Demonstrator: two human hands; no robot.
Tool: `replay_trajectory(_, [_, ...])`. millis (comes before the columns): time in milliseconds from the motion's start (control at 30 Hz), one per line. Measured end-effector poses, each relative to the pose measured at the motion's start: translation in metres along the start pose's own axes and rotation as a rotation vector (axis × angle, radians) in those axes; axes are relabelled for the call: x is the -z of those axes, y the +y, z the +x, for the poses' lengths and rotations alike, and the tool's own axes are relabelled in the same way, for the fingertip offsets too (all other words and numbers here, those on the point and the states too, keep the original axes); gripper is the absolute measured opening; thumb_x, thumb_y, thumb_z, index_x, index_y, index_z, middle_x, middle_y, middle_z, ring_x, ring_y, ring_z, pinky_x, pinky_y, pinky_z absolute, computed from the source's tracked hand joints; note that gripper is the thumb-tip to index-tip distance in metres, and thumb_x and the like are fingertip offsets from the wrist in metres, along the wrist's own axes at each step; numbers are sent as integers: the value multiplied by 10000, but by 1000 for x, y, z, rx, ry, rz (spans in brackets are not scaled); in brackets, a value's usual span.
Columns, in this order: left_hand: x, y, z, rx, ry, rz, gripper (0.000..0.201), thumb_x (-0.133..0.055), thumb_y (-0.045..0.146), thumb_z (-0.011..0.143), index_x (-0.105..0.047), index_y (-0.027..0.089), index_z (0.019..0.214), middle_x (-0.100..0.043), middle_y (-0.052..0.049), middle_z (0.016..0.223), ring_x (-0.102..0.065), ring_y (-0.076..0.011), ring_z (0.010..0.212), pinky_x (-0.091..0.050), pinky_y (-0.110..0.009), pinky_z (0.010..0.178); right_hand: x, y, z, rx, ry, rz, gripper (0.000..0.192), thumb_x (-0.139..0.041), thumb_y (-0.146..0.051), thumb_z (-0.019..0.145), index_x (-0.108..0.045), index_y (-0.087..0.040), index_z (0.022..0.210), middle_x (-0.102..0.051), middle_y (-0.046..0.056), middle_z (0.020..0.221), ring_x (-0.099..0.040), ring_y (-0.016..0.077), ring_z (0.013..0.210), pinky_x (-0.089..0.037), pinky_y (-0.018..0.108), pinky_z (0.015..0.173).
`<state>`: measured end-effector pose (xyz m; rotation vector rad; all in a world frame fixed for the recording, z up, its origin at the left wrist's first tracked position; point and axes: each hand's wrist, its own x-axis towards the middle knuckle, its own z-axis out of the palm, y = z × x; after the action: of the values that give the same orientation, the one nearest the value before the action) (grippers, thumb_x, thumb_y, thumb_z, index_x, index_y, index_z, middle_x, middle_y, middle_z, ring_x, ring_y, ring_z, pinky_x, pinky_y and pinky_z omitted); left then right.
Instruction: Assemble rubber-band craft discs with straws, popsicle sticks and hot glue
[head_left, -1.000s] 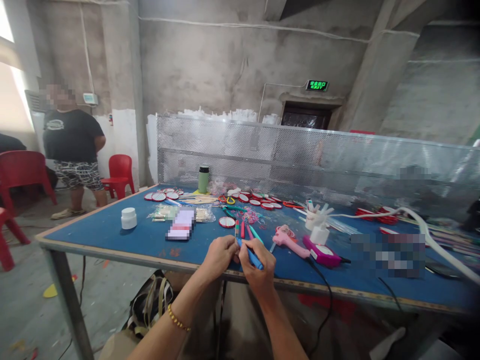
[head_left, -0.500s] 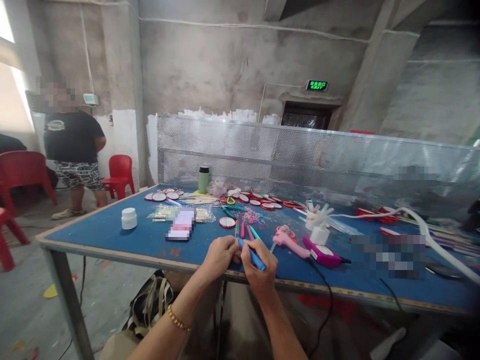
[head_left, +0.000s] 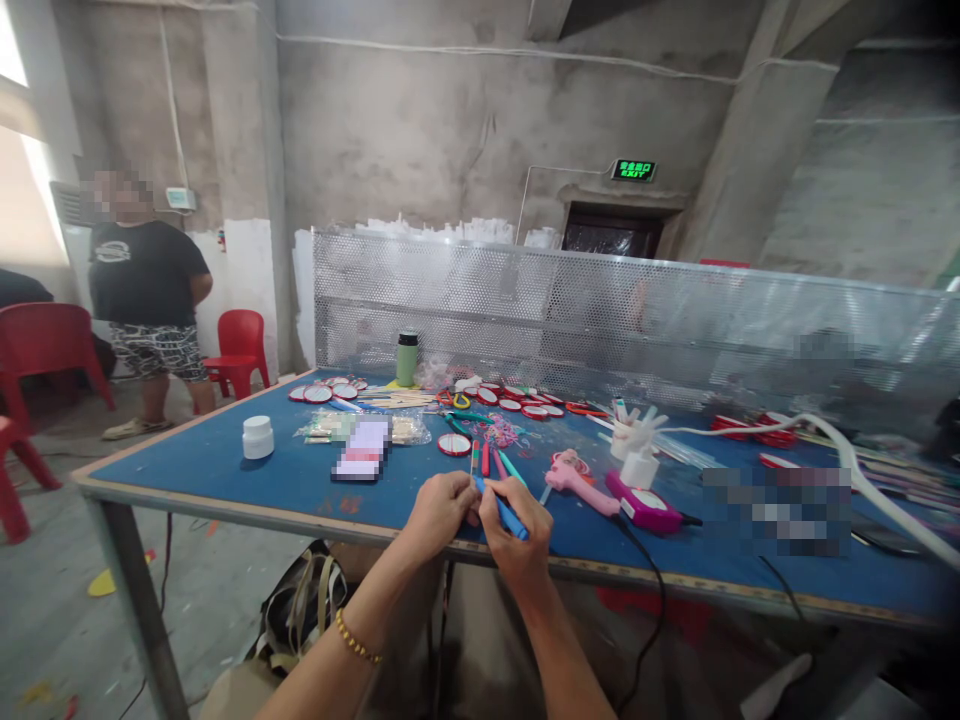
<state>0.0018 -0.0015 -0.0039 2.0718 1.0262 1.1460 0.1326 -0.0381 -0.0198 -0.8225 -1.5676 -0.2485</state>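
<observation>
Hands meet at the near edge of the blue table [head_left: 195,462]. Right hand [head_left: 517,535] is pinched round a blue stick [head_left: 504,510], thumb and fingers closed along its length, the stick slanting up and to the left. Left hand [head_left: 439,510] is curled shut right beside it, fingertips pressed together at the stick's upper end; what exactly they nip there is too small to make out. A gold bracelet [head_left: 355,640] sits on the left wrist.

Just past the knuckles, a few coloured sticks [head_left: 491,460] in red and green lie flat on the blue top. To the right of them a pink glue gun [head_left: 577,482] lies on its side, and next to that a magenta device [head_left: 645,505] with a black cable [head_left: 652,600] dropping over the table's edge. Beyond, a white holder [head_left: 637,445] bristling with pale sticks.

Out to the left, a small white jar [head_left: 257,436] stands alone. Farther back, a row of red-rimmed discs [head_left: 517,400] and a green bottle [head_left: 406,358] stand against the perforated metal screen [head_left: 600,310].

Off the table, far left, a person in a black shirt [head_left: 142,270] stands among red chairs [head_left: 238,345].
</observation>
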Motion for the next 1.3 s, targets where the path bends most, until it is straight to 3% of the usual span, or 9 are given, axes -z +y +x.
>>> replay_trajectory(1300, [0,0,0,3,4,-13,296,-445,280,840,-504,172,571,-556,39,539,-484,-109,554,-277,-217,545,1,-2,0,-2,-5,16,99,-548,-130,870,-622,-190,842,-604,18,717,-576,150,661,-468,284,670])
